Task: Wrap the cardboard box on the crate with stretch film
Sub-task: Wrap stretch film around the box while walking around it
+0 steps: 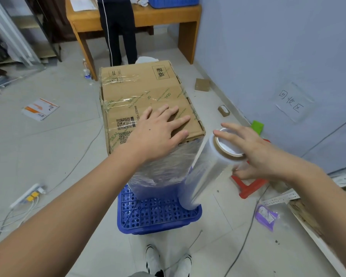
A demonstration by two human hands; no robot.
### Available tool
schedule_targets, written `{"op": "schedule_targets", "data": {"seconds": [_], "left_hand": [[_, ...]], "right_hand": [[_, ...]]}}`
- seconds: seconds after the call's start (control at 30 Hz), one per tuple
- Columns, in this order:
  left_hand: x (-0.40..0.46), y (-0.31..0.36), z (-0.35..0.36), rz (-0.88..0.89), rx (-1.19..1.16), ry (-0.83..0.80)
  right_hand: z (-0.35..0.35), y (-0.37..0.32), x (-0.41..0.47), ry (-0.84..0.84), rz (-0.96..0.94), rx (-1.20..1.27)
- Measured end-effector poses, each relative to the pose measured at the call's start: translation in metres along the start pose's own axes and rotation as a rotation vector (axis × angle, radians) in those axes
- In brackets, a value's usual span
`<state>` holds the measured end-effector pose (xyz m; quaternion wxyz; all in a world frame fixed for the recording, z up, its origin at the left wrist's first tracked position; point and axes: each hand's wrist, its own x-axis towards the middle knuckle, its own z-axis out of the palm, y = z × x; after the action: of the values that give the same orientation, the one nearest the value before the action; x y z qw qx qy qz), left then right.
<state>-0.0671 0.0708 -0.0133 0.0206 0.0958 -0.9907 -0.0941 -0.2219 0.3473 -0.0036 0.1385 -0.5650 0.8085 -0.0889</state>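
A brown cardboard box (142,92) with tape and QR labels stands on a blue perforated crate (158,214) in the middle of the floor. Clear stretch film (164,168) covers the box's near side. My left hand (158,128) lies flat on the box's top near its front edge, fingers straight. My right hand (246,150) holds the upper end of the stretch film roll (206,170), thumb under it and fingers spread over its cardboard core. The roll leans against the box's near right corner, its lower end on the crate.
A person (118,29) stands at a wooden table (168,19) behind the box. A red stool (250,184) sits to the right by the blue wall. Cables, a power strip (26,196), small boxes, an envelope (40,108) and a purple packet (267,216) litter the floor.
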Motion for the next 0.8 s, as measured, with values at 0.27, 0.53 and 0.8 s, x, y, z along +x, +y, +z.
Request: {"op": "schedule_targets", "data": {"seconds": [0.27,0.53,0.8], "left_hand": [[0.001,0.001,-0.002,0.007,0.002,-0.020],[0.001,-0.001,0.000,0.017,0.010,-0.013],[0.003,0.002,-0.002,-0.040,0.000,-0.001]], "right_hand": [[0.002,0.019,0.001,0.178,0.104,0.037],[0.016,0.020,-0.004,0.171,0.016,0.186],[0.001,0.037,0.000,0.011,-0.070,0.276]]}}
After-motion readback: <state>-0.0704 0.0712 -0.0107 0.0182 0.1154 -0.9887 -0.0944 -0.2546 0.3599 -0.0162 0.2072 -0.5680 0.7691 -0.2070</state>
